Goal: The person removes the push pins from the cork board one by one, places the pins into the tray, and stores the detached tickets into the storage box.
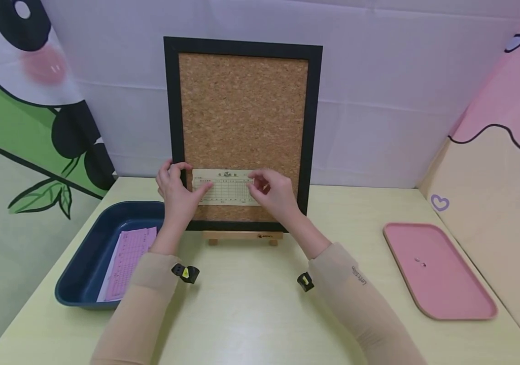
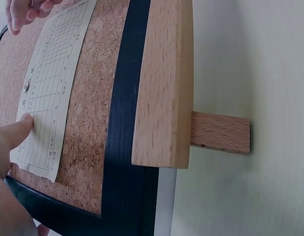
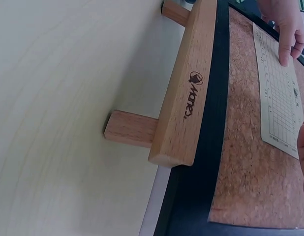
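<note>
A cream printed slip with a ruled grid (image 1: pixel 228 192) lies against the lower part of a cork board (image 1: pixel 243 111) in a black frame. A small silver pin (image 2: pixel 26 87) sits at the slip's top middle. My left hand (image 1: pixel 178 195) is at the frame's left side, its straight thumb pressing the slip's left part. At the slip's right end is my right hand (image 1: pixel 274 191), thumb and forefinger bent with a gap between them. Nothing shows between these fingertips; the other fingers are partly hidden.
The board stands on a small wooden stand (image 1: pixel 243 235). Left of it, a dark blue tray (image 1: pixel 65 284) holds pink and white printed sheets (image 1: pixel 128 266). A pink tray (image 1: pixel 451 284) at the right carries small metallic bits (image 1: pixel 420 262). A patterned cloth backdrop (image 1: pixel 369 101) rises behind.
</note>
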Motion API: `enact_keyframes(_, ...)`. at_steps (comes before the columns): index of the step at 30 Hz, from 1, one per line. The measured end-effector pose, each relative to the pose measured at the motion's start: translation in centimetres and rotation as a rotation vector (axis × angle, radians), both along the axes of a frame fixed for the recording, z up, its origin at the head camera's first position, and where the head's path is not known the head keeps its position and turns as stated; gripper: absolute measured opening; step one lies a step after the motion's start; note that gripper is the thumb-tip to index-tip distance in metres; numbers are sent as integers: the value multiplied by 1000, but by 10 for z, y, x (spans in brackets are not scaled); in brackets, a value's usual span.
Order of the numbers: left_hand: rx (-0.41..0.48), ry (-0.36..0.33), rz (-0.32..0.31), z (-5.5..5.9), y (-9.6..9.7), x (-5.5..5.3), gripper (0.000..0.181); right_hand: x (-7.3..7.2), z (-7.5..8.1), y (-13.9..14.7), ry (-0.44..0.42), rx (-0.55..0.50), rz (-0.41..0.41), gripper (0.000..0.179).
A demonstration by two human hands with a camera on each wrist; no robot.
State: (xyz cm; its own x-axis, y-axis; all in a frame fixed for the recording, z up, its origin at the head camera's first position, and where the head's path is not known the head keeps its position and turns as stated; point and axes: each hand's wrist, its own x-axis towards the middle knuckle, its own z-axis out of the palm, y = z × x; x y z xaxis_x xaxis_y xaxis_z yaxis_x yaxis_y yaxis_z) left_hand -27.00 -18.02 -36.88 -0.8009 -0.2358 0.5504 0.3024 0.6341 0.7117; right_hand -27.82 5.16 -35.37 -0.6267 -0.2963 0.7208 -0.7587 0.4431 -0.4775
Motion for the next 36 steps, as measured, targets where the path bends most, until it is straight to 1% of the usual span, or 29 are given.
enact_keyframes(6, 5, 7, -3, -1, 0, -1, 53, -7, 5, -14, -18, 48, 6, 15)
enact_keyframes(11, 4, -3, -4, -1, 0, -1, 50, -13, 11, -24, -17, 124, 12, 15)
enact_keyframes(14, 3, -17, 2, 0, 0, 0, 49, -15, 12, -30, -25, 165, -2, 15)
enact_keyframes(17, 7, -34, 7, 0, 0, 0, 49, -15, 14, -34, -29, 197, -47, 15)
enact_keyframes(20, 19, -44, 5, 0, 0, 0, 47, -15, 14, -38, -19, 237, -118, 15)
enact_keyframes(25, 40, -36, 1, 0, -1, -1, 42, -17, 11, -43, 37, 301, -210, 14)
enact_keyframes(30, 58, -34, 7, -1, -2, -1, 41, -17, 11, -47, 92, 328, -256, 14)
enact_keyframes(36, 74, -32, 11, -1, -2, 0, 39, -17, 12, -51, 96, 357, -284, 13)
